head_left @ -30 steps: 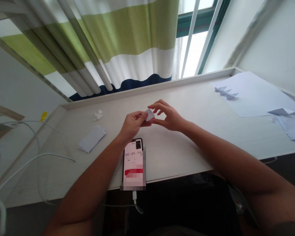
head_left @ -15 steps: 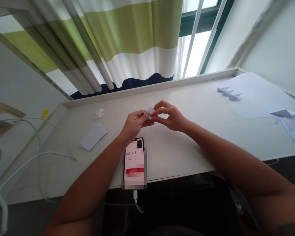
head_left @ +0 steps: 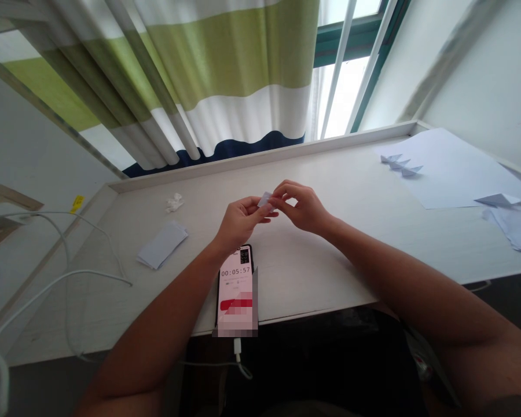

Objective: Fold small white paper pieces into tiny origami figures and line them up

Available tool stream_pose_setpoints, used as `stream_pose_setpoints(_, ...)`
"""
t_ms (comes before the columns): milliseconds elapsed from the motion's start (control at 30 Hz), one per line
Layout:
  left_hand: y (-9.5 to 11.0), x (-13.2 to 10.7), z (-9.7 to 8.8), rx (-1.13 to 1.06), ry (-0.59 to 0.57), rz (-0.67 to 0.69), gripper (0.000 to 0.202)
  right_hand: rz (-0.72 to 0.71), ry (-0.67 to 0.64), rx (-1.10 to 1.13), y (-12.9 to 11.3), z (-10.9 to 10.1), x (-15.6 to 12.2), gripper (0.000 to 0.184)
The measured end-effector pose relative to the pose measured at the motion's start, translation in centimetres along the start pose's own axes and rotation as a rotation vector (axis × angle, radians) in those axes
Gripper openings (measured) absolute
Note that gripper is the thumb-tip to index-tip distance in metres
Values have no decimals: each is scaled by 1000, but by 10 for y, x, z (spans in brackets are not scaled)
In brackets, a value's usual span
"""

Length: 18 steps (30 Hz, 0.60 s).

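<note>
A small folded piece of white paper (head_left: 264,198) is held up over the middle of the table, between my two hands. My left hand (head_left: 242,219) grips it from the left, thumb on the near face and fingers behind. At its right edge, the thumb and index finger of my right hand (head_left: 301,205) pinch the same paper. The fingertips cover part of it, so its full shape is hidden. Below my left wrist lies a phone (head_left: 237,284) with a timer on its screen and a cable plugged in.
Folded paper pieces (head_left: 402,166) rest on a large white sheet (head_left: 455,174) at the right, near a paper stack (head_left: 510,227). Left of my hands lie more paper slips (head_left: 162,245) and a crumpled scrap (head_left: 174,202). White cables (head_left: 65,272) loop over the table's left side.
My right thumb and index finger have closed together on the paper's right edge; they were further apart before. My left hand has moved very slightly, still holding the paper.
</note>
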State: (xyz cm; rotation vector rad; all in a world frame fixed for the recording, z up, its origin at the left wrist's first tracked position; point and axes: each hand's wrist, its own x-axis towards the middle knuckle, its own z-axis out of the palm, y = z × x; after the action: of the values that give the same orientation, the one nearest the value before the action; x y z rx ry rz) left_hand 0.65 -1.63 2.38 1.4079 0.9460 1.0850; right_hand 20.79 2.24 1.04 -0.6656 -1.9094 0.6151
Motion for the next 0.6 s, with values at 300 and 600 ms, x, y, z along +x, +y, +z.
stream_pose_setpoints(300,-2,-1,1,96,8,34,52,142,45,26,-4,4,-1,27)
stream_pose_setpoints(600,-2,-1,-5,320,208,254,37,112,53,-12,-5,2,0,35)
